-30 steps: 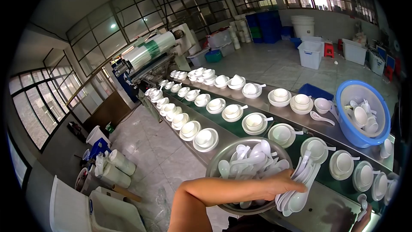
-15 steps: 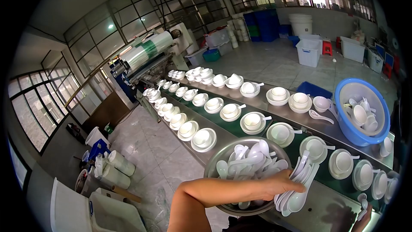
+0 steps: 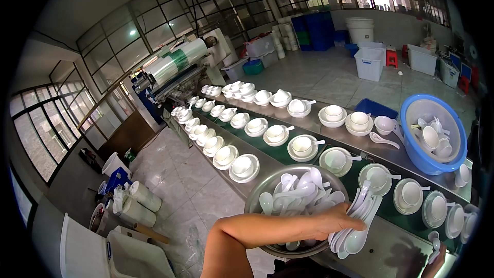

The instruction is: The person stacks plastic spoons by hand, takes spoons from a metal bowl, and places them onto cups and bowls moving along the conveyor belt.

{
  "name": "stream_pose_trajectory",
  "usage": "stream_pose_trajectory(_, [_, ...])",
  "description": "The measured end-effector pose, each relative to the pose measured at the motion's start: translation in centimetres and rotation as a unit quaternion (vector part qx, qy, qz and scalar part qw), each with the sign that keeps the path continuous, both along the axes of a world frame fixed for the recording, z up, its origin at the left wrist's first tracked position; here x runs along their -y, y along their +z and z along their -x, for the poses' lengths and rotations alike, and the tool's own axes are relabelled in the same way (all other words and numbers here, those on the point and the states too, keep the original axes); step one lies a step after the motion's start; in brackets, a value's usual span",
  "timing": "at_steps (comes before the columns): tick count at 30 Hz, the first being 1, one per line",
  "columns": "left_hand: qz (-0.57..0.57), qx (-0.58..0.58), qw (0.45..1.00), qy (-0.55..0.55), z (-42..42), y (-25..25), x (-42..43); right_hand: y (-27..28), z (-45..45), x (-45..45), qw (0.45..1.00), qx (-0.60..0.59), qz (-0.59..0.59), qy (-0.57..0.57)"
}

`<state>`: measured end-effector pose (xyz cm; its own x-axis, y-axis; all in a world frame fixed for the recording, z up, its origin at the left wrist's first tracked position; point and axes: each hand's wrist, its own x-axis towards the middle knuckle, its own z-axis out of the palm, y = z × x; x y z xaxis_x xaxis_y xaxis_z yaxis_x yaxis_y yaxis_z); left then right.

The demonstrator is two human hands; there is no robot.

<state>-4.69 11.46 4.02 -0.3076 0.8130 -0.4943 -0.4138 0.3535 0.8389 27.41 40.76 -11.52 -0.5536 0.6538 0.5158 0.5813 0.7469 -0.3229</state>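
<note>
My left hand [image 3: 340,221] is closed around a fanned bunch of white spoons [image 3: 356,241], just off the right rim of a metal bowl [image 3: 253,195]. Inside that bowl lie many loose white spoons [image 3: 303,190]; my forearm crosses over it and hides part of them. At the lower right edge, my right hand [image 3: 437,266] is partly in view, with its fingers pinched on a single white spoon [image 3: 435,247]. Close to it on the green belt [image 3: 329,177] stand place settings, each a small bowl nested in a larger dish, such as this bowl set [image 3: 437,210].
Rows of stacked white bowls [image 3: 244,167] line both metal ledges beside the belt. A blue basin [image 3: 411,157] with bowls and spoons sits at the right, near a lone spoon [image 3: 384,140] and a dark blue tray [image 3: 378,108]. Machinery [image 3: 177,62] stands at the far end.
</note>
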Motion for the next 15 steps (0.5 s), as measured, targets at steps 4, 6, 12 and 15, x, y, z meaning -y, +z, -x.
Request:
stream_pose_trajectory(4, [-0.006,0.011,1.000,-0.002,0.00,-0.09,0.04,-0.14,0.06,-0.02,1.000,0.002,0.001,-0.010])
stream_pose_trajectory(6, [-0.008,0.009,1.000,-0.002,0.05,-0.23,0.03,0.34,0.22,0.22,1.000,0.014,-0.003,-0.011])
stream_pose_trajectory(12, [-0.009,0.017,1.000,-0.006,0.07,-0.07,-0.01,0.68,0.43,0.48,1.000,0.016,-0.003,-0.011])
stream_pose_trajectory(15, [0.000,0.003,1.000,-0.006,0.00,-0.02,-0.03,0.52,0.27,0.51,1.000,0.009,0.006,-0.007])
